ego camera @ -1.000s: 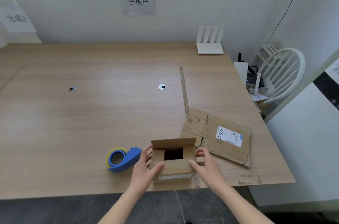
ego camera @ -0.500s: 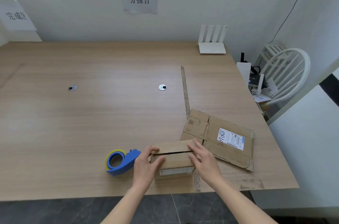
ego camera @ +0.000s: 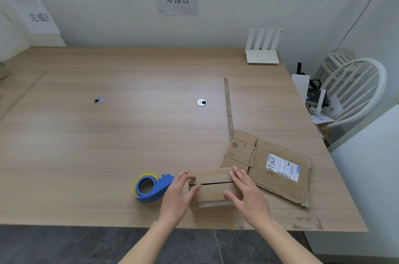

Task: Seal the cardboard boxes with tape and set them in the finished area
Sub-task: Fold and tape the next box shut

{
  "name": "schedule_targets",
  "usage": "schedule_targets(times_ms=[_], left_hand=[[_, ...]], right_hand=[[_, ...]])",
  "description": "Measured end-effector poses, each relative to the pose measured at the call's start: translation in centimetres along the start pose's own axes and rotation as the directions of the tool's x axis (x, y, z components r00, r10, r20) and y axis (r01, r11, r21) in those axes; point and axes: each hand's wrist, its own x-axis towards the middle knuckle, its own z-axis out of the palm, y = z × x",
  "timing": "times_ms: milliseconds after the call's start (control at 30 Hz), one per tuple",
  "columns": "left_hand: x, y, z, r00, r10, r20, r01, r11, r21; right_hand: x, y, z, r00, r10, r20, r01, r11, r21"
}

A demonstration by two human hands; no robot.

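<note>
A small cardboard box (ego camera: 212,186) stands near the table's front edge, its two top flaps folded down with a thin dark seam between them. My left hand (ego camera: 178,195) holds the box's left side, thumb on the near flap and fingers over the left edge. My right hand (ego camera: 246,194) lies flat on the right part of the top, fingers straight, pressing the flaps down. A blue tape dispenser (ego camera: 151,188) with a yellow-edged roll lies just left of my left hand, apart from it.
A flattened cardboard box (ego camera: 269,166) with a shipping label lies right of the small box. A strip of brown tape (ego camera: 228,110) runs along the wooden table (ego camera: 108,145). A white router (ego camera: 262,56) stands at the back right, a white chair (ego camera: 354,91) beyond the edge. The sign 完成区 (ego camera: 40,17) hangs far left.
The box's top flaps went from open to folded shut. My right hand moved from the box's right side onto the top; my left hand stayed at the left side.
</note>
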Motion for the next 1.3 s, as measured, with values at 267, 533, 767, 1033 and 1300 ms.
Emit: schedule_targets(times_ms=[267, 533, 767, 1033, 1300], left_hand=[[1.5, -9.5, -2.8, 0.969, -0.227, -0.093, 0.242, 0.814, 0.529], [2.9, -11.6, -3.2, 0.958, -0.286, 0.016, 0.239, 0.829, 0.506], [3.3, -1.2, -9.1, 0.993, -0.060, 0.098, 0.051, 0.994, 0.095], [2.7, 10.3, -7.1, 0.904, 0.063, 0.423, -0.209, 0.928, 0.308], [3.9, 11.2, -5.8, 0.913, 0.015, 0.409, -0.200, 0.889, 0.412]], right_hand=[[-0.1, 0.0, 0.3, 1.000, -0.009, -0.019, 0.008, 1.000, -0.023], [0.2, 0.2, 0.4, 1.000, -0.011, -0.004, 0.011, 1.000, -0.013], [0.7, -1.3, 0.3, 1.000, -0.018, -0.011, 0.017, 0.991, -0.129], [0.8, -2.4, -1.4, 0.998, 0.023, 0.051, -0.023, 1.000, 0.009], [1.8, -1.8, -3.4, 0.970, 0.122, 0.212, -0.214, 0.843, 0.493]])
